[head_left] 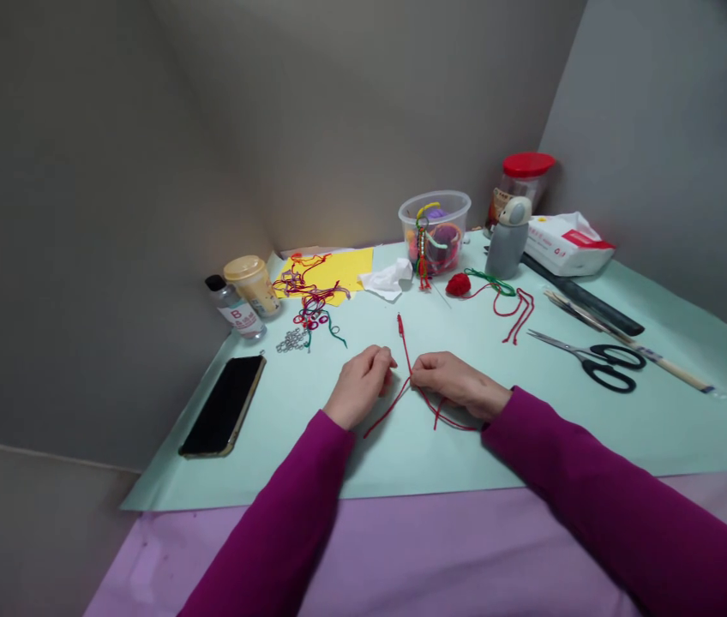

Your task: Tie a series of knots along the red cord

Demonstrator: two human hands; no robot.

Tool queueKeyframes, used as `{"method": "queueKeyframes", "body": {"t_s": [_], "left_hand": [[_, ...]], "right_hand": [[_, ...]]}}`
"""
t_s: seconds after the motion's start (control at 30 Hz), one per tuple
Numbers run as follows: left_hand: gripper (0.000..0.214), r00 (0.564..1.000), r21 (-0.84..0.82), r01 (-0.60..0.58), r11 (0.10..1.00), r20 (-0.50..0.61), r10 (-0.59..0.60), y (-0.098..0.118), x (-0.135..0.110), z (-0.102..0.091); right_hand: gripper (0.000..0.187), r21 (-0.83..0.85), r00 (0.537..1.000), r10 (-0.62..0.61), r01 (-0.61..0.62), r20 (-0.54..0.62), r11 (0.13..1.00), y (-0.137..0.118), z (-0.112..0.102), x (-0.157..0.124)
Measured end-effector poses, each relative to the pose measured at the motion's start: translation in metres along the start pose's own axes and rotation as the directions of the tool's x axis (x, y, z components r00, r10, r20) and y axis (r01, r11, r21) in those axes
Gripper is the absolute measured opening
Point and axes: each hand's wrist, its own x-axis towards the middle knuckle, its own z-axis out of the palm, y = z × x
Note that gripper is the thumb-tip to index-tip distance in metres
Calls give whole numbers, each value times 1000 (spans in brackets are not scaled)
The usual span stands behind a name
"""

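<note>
A red cord [405,347] lies on the pale green table cover in front of me, with a thicker knotted piece at its far end. My right hand [457,382] is closed, thumb and fingertips pinching this cord where its strands spread apart. One strand slants down to the left, and others curve off beneath my right wrist. Just left of the cord, my left hand [363,383] rests with its fingers curled and closed. Whether anything is inside those fingers is hidden. The left-hand strand passes close to its fingertips.
On the left are a phone [225,406], a small bottle [237,310], metal rings [291,340] and tangled threads [312,296]. Behind stand a tub of yarn [434,206] and a red yarn ball [458,284]. Scissors [585,351] and a grey bottle [507,248] lie to the right.
</note>
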Motion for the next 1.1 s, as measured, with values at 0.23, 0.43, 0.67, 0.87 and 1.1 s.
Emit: {"method": "queueKeyframes", "body": {"t_s": [0.23,0.43,0.67,0.87,1.1], "left_hand": [[33,995,-10,64,998,78,-63,-11,3,22],[20,997,355,-72,932,44,60,-5,1,19],[22,993,485,-113,867,79,85,-7,3,17],[23,989,441,-127,889,129,77,-7,8,14],[23,988,405,-112,907,144,58,-7,14,14]], "right_hand": [[10,11,1000,-29,29,10,1000,0,1,0],[11,6,999,-38,38,6,999,4,1,2],[7,-27,1000,5,-5,14,1000,2,0,0],[8,-36,1000,-10,11,22,999,0,0,-1],[9,-98,999,-32,33,10,995,-3,1,-3]]}}
